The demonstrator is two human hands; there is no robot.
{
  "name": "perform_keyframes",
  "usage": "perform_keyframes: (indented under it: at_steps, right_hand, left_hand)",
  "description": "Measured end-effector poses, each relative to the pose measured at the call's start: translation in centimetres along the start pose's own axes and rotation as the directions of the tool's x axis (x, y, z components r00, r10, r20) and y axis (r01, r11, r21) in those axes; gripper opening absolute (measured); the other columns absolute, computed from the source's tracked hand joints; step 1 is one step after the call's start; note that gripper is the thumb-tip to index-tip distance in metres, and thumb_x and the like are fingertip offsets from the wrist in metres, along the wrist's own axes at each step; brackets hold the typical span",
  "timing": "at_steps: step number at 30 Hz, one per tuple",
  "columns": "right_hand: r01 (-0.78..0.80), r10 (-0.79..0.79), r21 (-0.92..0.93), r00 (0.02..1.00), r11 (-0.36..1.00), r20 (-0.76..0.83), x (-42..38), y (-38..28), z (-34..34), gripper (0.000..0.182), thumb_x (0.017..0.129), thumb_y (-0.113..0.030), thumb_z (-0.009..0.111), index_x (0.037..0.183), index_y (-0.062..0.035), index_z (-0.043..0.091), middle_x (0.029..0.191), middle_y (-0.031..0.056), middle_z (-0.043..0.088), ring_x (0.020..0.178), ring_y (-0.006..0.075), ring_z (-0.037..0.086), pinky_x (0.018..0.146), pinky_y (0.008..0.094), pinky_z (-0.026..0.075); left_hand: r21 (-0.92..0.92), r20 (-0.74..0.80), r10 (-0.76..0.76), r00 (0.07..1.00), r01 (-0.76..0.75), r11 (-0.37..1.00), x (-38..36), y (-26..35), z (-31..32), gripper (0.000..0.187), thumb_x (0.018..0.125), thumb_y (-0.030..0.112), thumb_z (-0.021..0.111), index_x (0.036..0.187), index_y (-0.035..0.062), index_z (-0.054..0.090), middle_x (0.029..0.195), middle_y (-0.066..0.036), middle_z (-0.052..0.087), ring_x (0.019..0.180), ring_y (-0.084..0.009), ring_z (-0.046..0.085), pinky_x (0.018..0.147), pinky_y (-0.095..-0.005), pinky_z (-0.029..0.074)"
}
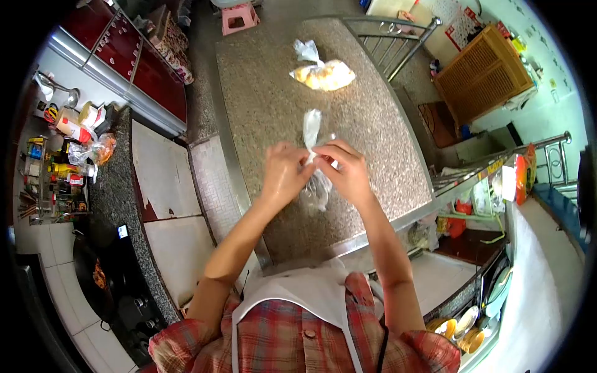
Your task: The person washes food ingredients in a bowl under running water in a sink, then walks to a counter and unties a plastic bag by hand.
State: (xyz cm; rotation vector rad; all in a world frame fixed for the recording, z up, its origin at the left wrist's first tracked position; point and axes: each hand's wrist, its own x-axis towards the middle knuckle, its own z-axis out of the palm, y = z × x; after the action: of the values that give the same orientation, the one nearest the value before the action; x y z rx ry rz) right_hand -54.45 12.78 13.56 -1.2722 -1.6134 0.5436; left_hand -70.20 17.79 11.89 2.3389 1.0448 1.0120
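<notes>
A clear plastic bag [318,193] is between my two hands above the granite counter [261,93]. Its gathered whitish neck [312,121] sticks up past my fingers. My left hand [285,171] pinches the neck from the left, fingers curled. From the right, my right hand [342,165] pinches the same spot with thumb and forefinger. What the lower part of the bag contains, if anything, I cannot make out. Farther back on the counter lies another plastic bag [323,76], knotted at the top, with yellowish pieces inside.
On the left, a dark counter [121,180] carries bottles [65,171], packets and a wok [93,280] with food in it. Metal railings [410,46] border the counter at the back right. A pink stool [239,18] stands beyond. Bowls [469,329] sit at lower right.
</notes>
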Motion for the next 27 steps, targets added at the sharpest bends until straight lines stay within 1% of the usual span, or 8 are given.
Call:
perform_keyframes:
  at_steps: [4, 8, 10, 18, 20, 23, 26, 27]
  right_hand:
    - [-0.004, 0.031, -0.097, 0.959, 0.995, 0.28, -4.9, 4.0, 0.1, 0.022, 0.072, 0.001, 0.068, 0.093, -0.0011, 0.063, 0.081, 0.0096, 0.061, 0.068, 0.02, 0.062, 0.059, 0.0278, 0.05]
    - [0.072, -0.031, -0.172, 0.973, 0.982, 0.231, -7.5, 4.6, 1.1, 0.022, 0.071, 0.002, 0.067, 0.092, -0.0023, 0.062, 0.077, 0.0091, 0.059, 0.064, 0.0213, 0.061, 0.056, 0.0292, 0.05]
    - [0.089, -0.055, -0.155, 0.977, 0.984, 0.208, -7.4, 4.5, 1.1, 0.021, 0.071, 0.001, 0.068, 0.091, -0.0032, 0.062, 0.075, 0.0088, 0.058, 0.06, 0.0223, 0.06, 0.055, 0.0298, 0.05]
    - [0.261, -0.212, -0.313, 0.96, 0.913, 0.184, -7.1, 4.5, 2.3, 0.025, 0.065, -0.003, 0.069, 0.087, -0.0041, 0.058, 0.083, 0.0087, 0.056, 0.072, 0.0255, 0.058, 0.059, 0.034, 0.05]
    - [0.174, -0.124, -0.286, 0.975, 0.942, 0.185, -7.2, 4.9, 2.6, 0.022, 0.066, -0.002, 0.069, 0.085, -0.0044, 0.057, 0.078, 0.0086, 0.054, 0.068, 0.0257, 0.057, 0.06, 0.0353, 0.049]
    - [0.017, -0.001, -0.075, 0.977, 0.997, 0.214, -6.9, 5.3, 2.5, 0.02, 0.069, -0.003, 0.069, 0.085, -0.004, 0.058, 0.072, 0.0095, 0.054, 0.065, 0.0273, 0.057, 0.059, 0.0358, 0.047]
    - [-0.066, 0.079, -0.053, 0.943, 0.996, 0.322, -6.3, 5.4, 1.7, 0.013, 0.075, -0.007, 0.065, 0.085, -0.0023, 0.058, 0.068, 0.0105, 0.055, 0.061, 0.0229, 0.057, 0.056, 0.0335, 0.044]
    - [-0.264, 0.251, -0.031, 0.867, 0.964, 0.431, -5.9, 5.2, 1.2, 0.012, 0.077, -0.01, 0.062, 0.086, -0.0014, 0.059, 0.067, 0.01, 0.056, 0.06, 0.0194, 0.056, 0.055, 0.0322, 0.043]
  left_hand:
    - [-0.137, 0.176, -0.185, 0.967, 0.21, 0.968, -6.2, -0.3, 4.0, 0.023, 0.068, 0.011, 0.073, 0.088, 0.003, 0.065, 0.072, -0.009, 0.06, 0.073, -0.0267, 0.055, 0.068, -0.0363, 0.044]
    - [-0.297, 0.288, -0.387, 0.876, 0.466, 0.833, -8.9, 0.1, 4.6, 0.021, 0.073, 0.013, 0.07, 0.089, 0.0001, 0.064, 0.075, -0.012, 0.058, 0.073, -0.0292, 0.053, 0.067, -0.0377, 0.042]
    - [-0.245, 0.158, -0.152, 0.976, 0.187, 0.951, -8.8, -0.1, 4.5, 0.02, 0.076, 0.01, 0.067, 0.093, -0.0005, 0.062, 0.075, -0.012, 0.057, 0.077, -0.0299, 0.053, 0.067, -0.0376, 0.042]
    - [-0.513, 0.194, -0.439, 0.877, 0.472, 0.717, -9.3, 0.7, 4.1, 0.019, 0.073, 0.003, 0.065, 0.091, 0.0026, 0.059, 0.087, -0.012, 0.059, 0.086, -0.031, 0.054, 0.081, -0.0385, 0.042]
    - [-0.271, 0.03, -0.169, 0.985, 0.17, 0.947, -8.6, 0.1, 4.1, 0.021, 0.07, 0.002, 0.067, 0.088, 0.0042, 0.058, 0.089, -0.009, 0.06, 0.085, -0.0291, 0.055, 0.078, -0.0372, 0.044]
    - [-0.149, 0.03, 0.047, 0.998, -0.042, 0.988, -8.1, -0.6, 3.6, 0.023, 0.068, 0.003, 0.068, 0.089, 0.0049, 0.059, 0.085, -0.007, 0.06, 0.083, -0.0268, 0.055, 0.073, -0.0352, 0.045]
    - [-0.294, 0.155, 0.012, 0.988, 0.035, 0.955, -8.4, -1.4, 3.9, 0.024, 0.068, 0.004, 0.069, 0.089, 0.0053, 0.06, 0.079, -0.005, 0.06, 0.079, -0.0251, 0.054, 0.07, -0.0344, 0.046]
    - [-0.293, 0.156, 0.01, 0.988, 0.037, 0.955, -8.4, -1.2, 4.0, 0.024, 0.068, 0.004, 0.069, 0.089, 0.0053, 0.06, 0.079, -0.005, 0.06, 0.079, -0.0251, 0.054, 0.07, -0.0344, 0.046]
